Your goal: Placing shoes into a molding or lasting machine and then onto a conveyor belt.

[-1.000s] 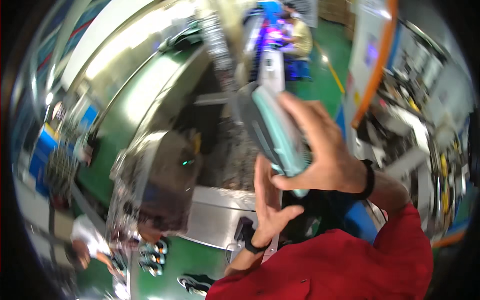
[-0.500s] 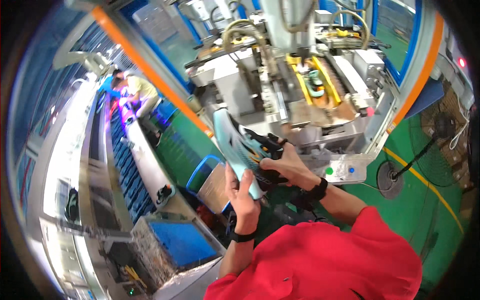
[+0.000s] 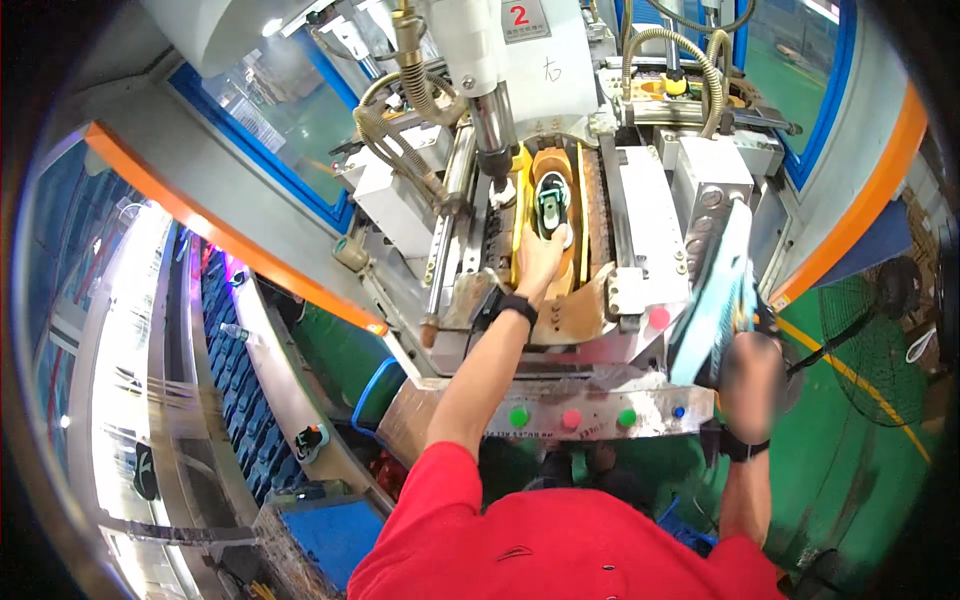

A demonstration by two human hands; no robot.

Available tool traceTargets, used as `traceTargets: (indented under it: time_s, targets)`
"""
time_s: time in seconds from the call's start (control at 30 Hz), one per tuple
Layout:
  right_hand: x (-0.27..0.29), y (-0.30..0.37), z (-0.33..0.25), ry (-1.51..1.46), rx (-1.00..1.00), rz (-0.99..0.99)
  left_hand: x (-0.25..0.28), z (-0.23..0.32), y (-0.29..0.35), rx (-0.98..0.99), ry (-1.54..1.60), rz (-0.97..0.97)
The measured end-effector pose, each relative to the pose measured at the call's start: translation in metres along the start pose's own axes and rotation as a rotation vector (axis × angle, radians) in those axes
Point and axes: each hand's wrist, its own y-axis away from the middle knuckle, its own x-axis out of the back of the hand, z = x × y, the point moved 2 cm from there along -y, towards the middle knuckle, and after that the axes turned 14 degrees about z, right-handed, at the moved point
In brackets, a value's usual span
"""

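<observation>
My left hand (image 3: 543, 258) reaches forward into the machine and grips the near end of a dark and mint-green sneaker (image 3: 552, 203). That sneaker lies lengthwise in a holder between yellow side pads (image 3: 521, 215); my fingers partly cover it. Off to the right, my right hand (image 3: 752, 390) holds a light-blue and black sneaker (image 3: 715, 295), sole turned toward the machine. This sneaker is tilted upright beside the machine's front right corner, and the right fingers are blurred.
A metal front panel (image 3: 600, 408) carries several coloured buttons. A vertical metal cylinder (image 3: 492, 125) hangs just left of the holder. Orange-edged frame posts (image 3: 235, 235) flank the machine. At left runs a conveyor (image 3: 245, 400) with a shoe on its edge; a black fan (image 3: 870, 330) stands right.
My left hand has let go of the light-blue sneaker and moved forward onto the one in the machine. My right hand has carried the light-blue sneaker to the right. The view has shifted toward the machine.
</observation>
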Motion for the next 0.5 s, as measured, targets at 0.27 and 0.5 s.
traceTargets:
  time_s: [0.27,0.5]
  targets:
    - [0.019,-0.032,-0.013,0.136,0.265,0.183,-0.093,-0.023,-0.057,0.149,-0.313,-0.148]
    - [-0.088,-0.142,-0.013,0.610,0.463,0.113,-0.019,-0.018,-0.031,0.803,0.542,-0.264]
